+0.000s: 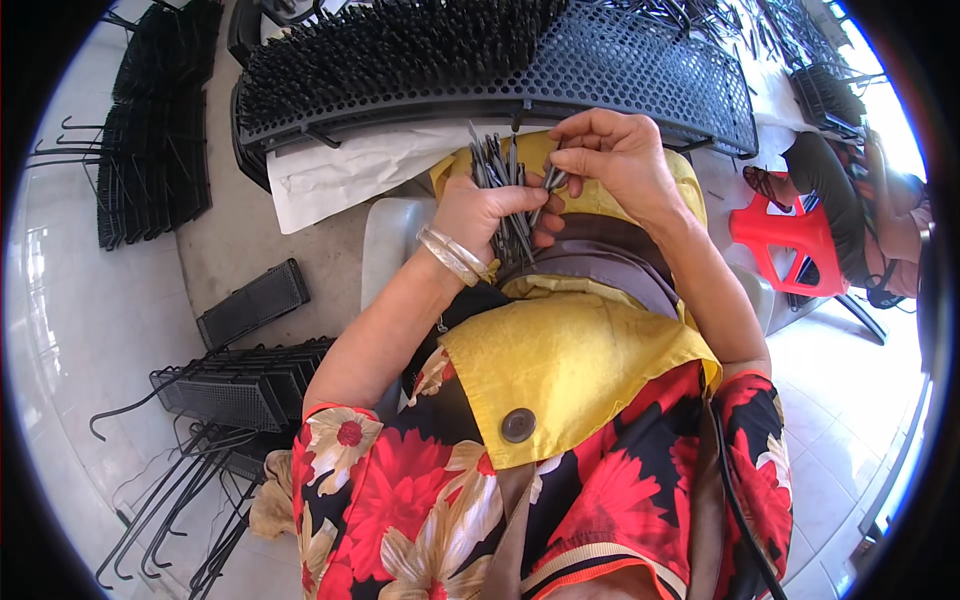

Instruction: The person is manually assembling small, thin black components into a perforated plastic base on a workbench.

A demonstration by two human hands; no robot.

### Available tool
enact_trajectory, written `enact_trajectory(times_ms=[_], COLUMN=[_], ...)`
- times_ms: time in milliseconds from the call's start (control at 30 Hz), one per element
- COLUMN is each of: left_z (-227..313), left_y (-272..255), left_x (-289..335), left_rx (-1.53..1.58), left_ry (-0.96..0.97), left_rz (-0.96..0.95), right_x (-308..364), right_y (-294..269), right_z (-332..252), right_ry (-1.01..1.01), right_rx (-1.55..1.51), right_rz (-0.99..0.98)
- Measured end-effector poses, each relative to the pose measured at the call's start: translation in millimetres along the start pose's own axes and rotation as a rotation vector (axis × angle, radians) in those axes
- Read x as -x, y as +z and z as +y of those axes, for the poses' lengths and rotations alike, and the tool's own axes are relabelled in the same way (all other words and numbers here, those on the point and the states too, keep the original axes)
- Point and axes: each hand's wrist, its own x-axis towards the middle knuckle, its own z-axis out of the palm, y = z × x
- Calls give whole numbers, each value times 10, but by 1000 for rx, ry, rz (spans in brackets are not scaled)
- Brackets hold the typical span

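My left hand (478,212), with bangles at the wrist, is closed around a bundle of thin dark grey rods (497,165) above my lap. They point up and down at slightly different angles, and their exact kind cannot be made out. Close beside it, my right hand (628,165) pinches a few similar short rods (551,180) between thumb and fingers. Just beyond both hands stands a long black perforated rack (650,85). Dense black rods (400,60) stand upright in its left part, while bare holes show on the right.
White paper (325,190) lies under the rack. Stacked black racks with hooks stand at left (155,160) and lower left (230,395), near a single dark rack (255,300). Loose rods (740,30) spread at the far right. Another person sits on a red stool (790,240).
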Motion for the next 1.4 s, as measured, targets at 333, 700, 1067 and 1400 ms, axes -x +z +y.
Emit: enact_trajectory(times_ms=[333, 700, 1067, 1400], left_z=[-29, -70, -82, -91], left_y=[-108, -101, -97, -118], left_x=[-95, -95, -105, -120], left_rx=[351, 308, 311, 301], left_ry=[59, 21, -7, -21], left_rz=[169, 172, 180, 139], right_x=[-294, -493, -551, -503], right_y=[-194, -213, -219, -168], right_z=[-250, -153, -262, -173], right_ry=[-355, -437, -331, -600], right_rx=[61, 79, 125, 277], right_rz=[467, 545, 524, 473])
